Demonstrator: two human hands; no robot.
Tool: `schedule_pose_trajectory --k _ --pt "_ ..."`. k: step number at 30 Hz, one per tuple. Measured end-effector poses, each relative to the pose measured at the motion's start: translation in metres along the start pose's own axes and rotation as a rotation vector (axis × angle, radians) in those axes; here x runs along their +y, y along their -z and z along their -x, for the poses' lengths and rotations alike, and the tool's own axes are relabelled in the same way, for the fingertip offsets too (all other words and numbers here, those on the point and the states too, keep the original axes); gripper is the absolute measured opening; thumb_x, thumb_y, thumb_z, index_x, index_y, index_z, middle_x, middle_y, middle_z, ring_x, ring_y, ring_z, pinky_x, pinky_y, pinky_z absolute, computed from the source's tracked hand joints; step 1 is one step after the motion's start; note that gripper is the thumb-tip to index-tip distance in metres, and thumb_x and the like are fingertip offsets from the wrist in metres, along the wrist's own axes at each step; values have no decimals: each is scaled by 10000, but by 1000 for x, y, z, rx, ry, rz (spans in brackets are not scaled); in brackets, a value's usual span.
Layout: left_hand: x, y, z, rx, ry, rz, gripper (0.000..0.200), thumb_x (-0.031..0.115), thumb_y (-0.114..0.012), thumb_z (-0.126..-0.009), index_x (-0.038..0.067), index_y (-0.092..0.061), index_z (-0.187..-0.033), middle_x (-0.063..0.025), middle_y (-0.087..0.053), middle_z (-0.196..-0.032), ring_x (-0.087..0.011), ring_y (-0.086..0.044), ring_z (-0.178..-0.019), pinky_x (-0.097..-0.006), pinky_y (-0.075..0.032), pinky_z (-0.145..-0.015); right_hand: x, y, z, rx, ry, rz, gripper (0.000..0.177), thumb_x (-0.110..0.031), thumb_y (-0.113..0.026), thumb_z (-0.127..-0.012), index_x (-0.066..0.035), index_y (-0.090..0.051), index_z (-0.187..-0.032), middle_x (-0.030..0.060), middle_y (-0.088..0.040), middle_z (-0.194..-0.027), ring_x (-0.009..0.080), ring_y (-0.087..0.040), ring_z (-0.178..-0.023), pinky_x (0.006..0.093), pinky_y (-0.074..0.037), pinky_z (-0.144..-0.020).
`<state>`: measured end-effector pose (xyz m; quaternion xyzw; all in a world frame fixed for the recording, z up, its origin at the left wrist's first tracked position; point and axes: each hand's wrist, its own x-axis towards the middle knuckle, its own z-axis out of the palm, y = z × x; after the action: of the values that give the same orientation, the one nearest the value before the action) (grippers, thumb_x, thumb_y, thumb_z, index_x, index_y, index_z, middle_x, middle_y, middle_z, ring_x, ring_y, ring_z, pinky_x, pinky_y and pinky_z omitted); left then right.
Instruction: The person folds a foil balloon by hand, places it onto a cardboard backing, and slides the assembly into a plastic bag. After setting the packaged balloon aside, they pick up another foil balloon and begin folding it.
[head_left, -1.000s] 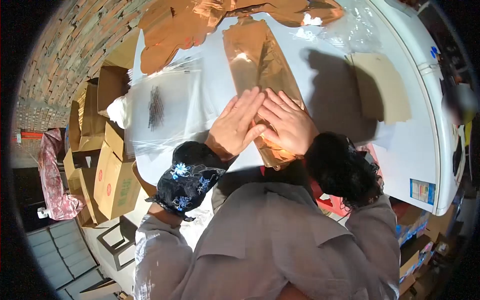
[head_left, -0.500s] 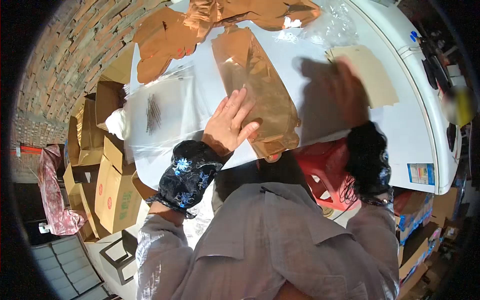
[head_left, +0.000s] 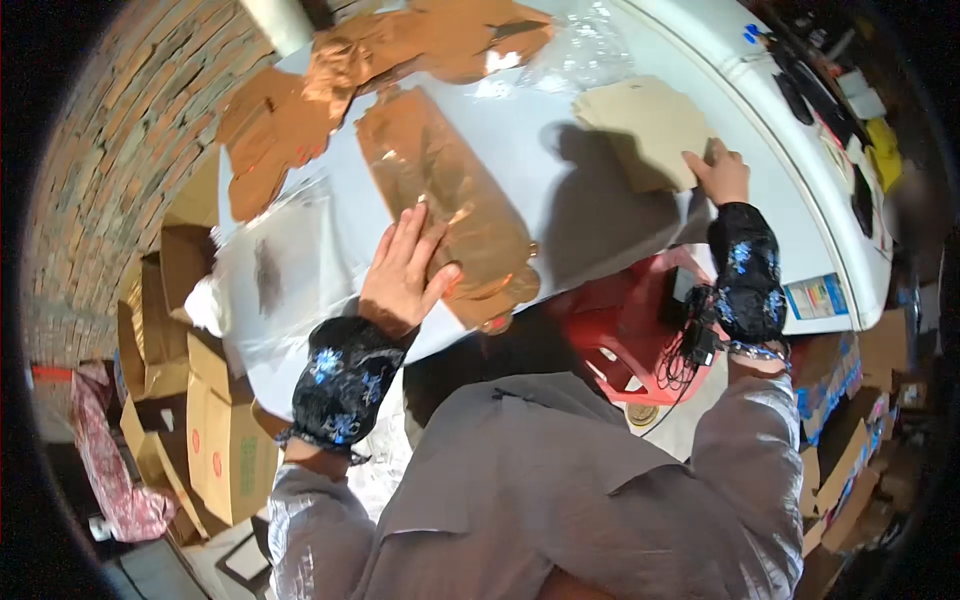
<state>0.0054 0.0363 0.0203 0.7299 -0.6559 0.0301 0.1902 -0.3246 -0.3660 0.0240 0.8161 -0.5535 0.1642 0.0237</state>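
My left hand (head_left: 405,268) lies with its fingers stretched over the near left edge of a long, folded copper-coloured foil piece (head_left: 470,205), which looks like a flat foil balloon. To its left is a pile of clear plastic bags (head_left: 310,250). At the right, my right hand (head_left: 722,175) has its thumb and curled fingers at the near right corner of beige card sheets (head_left: 640,125), closed on the edge; how many sheets it grips is hidden. Both wrists wear black, flower-embroidered cuffs.
More copper foil (head_left: 400,50) is spread along the far side of the white table (head_left: 560,90), beside crumpled clear plastic (head_left: 585,50). A red stool (head_left: 620,325) stands under the near edge. Open cardboard boxes (head_left: 230,440) fill the left floor.
My right hand, blurred over the beige card before, now rests at its near right corner. My left hand stays on the foil. The view has shifted, so the table items appear further left.
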Motion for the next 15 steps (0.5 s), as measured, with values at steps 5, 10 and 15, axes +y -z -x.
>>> schedule_pose_trajectory --k 5,10,15 --pt "-2 -4 -1 22 -20 -11 545 351 -570 -945 39 -480 -1383 -218 -311 -1543 -401 -296 -1426 -488 -268 -1153 3 -1 2 -24 -83 -46 756 -693 -614 -781 -64 -612 -1201 283 -599 -1179 403 -493 -1186 525 -307 -1049" --pt "2 0 2 9 16 -4 549 372 -562 -952 38 -477 -1379 -198 -299 -1545 -405 -235 -1448 -499 -245 -1158 16 12 -8 -145 -173 -109 903 -659 -737 -709 -39 -554 -1339 262 -648 -1186 369 -628 -1129 445 -475 -976" --pt "-4 -9 4 33 -15 -60 580 365 -596 -922 38 -474 -1385 -155 -458 -1407 -352 -325 -1402 -491 -265 -1151 65 -7 -26 -182 -152 -529 456 -379 -779 -788 -23 -650 -1041 35 -660 -810 93 -562 -665 253 -442 -555"
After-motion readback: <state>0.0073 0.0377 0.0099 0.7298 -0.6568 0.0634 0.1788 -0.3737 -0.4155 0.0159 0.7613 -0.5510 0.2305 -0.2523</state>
